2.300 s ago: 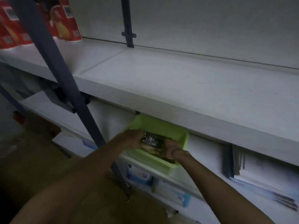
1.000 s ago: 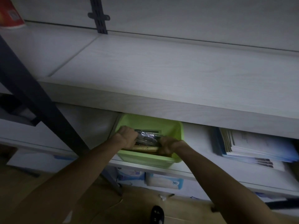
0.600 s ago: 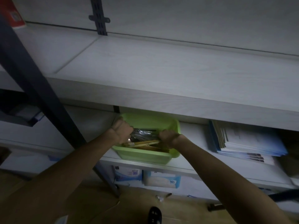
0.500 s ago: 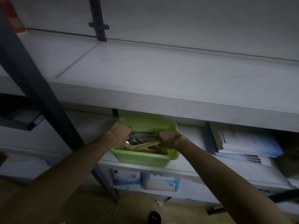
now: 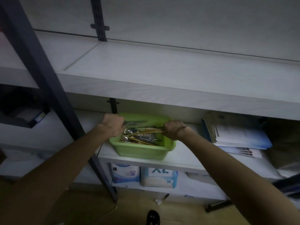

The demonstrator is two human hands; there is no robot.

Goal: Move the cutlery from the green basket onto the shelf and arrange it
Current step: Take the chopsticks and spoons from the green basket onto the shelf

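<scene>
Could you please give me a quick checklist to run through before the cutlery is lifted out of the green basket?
1. Right hand grips the wooden sticks: ok.
2. Left hand holds the other end of the bundle: cannot tell, its fingers are hidden.
3. Green basket sits fully on its board: ok.
4. Upper shelf has bare room: ok.
5. Whole bundle is gathered: not ok, loose pieces lie in the basket.

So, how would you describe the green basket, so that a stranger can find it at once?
Look under the wide white upper shelf, on the lower board. The lime-green rectangular plastic basket stands there, left of the stack of blue-edged papers. It alone is green, and holds cutlery.
</scene>
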